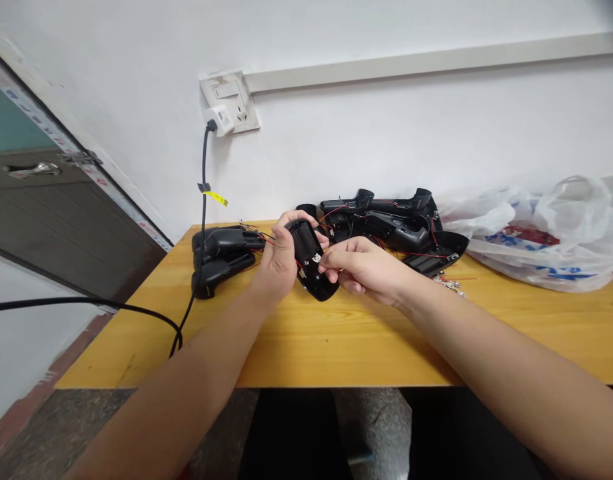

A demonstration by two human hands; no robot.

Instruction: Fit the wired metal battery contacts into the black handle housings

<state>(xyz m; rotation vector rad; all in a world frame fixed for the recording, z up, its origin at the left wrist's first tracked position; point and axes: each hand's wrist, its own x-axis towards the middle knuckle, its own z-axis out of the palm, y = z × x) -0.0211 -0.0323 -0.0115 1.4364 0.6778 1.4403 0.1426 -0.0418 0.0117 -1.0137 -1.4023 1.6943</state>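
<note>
Black, curved, glossy plastic housing: held over the yellow wood-grain table, hollow side up; cannot tell whether its lower end touches the wood. Take the housing as clock centre, 12 toward the wall. Left hand grips from 9 o'clock, thumb laid along the rim, fingers wrapped round the far end toward 12. Right hand enters from 3 o'clock, thumb and forefinger pinched together at a small silvery metal piece inside the housing; cannot tell whether the piece lies between the tips or is only touched. Technique, as judged: hold the left grip firm so the housing does not rock; work the metal piece square to its seat with short, light pressure, since thin metal probably bends and glossy plastic may slip. Keep the thin red wire near 8 o'clock clear of the pinch. Loose silvery metal pieces lie between 3 and 4 o'clock, near a heap of black wired housings at 2. Stacked black housings sit at 9; the black power cable hangs in front of them, so mind the left forearm.
</note>
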